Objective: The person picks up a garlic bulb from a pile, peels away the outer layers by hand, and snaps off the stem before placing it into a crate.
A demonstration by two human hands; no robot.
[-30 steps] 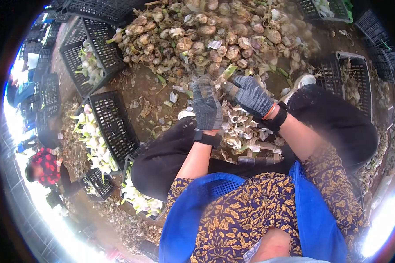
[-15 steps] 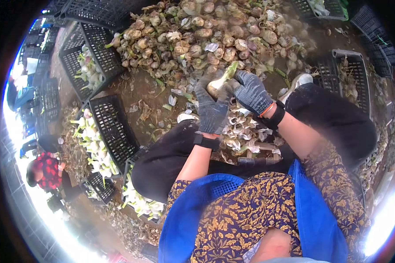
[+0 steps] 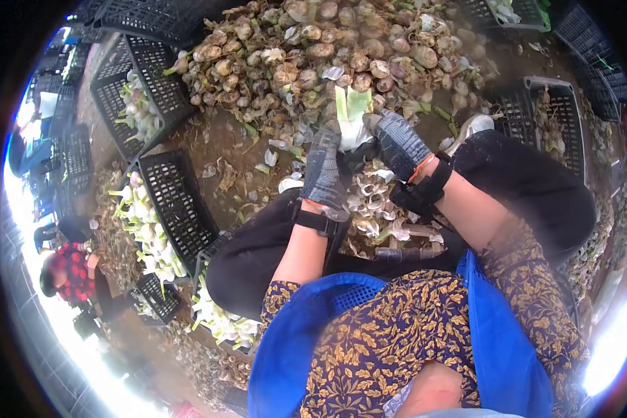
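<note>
Both my hands wear grey knitted gloves and meet over my lap in the head view. Between them is a garlic bulb (image 3: 354, 132), its pale outer skin spread wide and its cut green stalk pointing up and away from me. My left hand (image 3: 324, 166) wraps the garlic from the left side. On the other side, my right hand (image 3: 400, 144) pinches the skin with thumb and fingers. The underside of the bulb is hidden by the gloves. Loose peeled skins (image 3: 376, 202) lie just below, between my legs.
Ahead rises a large heap of unpeeled garlic (image 3: 313, 56). To the left stand black crates (image 3: 177, 202) beside cleaned white garlic (image 3: 146, 223). Another crate (image 3: 561, 129) holds dry scraps at right. A person in a red checked shirt (image 3: 73, 272) sits far left.
The garlic has turned from slanting right to upright, and its skin and stalk are now spread open. My left wrist has rotated, and both hands have shifted slightly.
</note>
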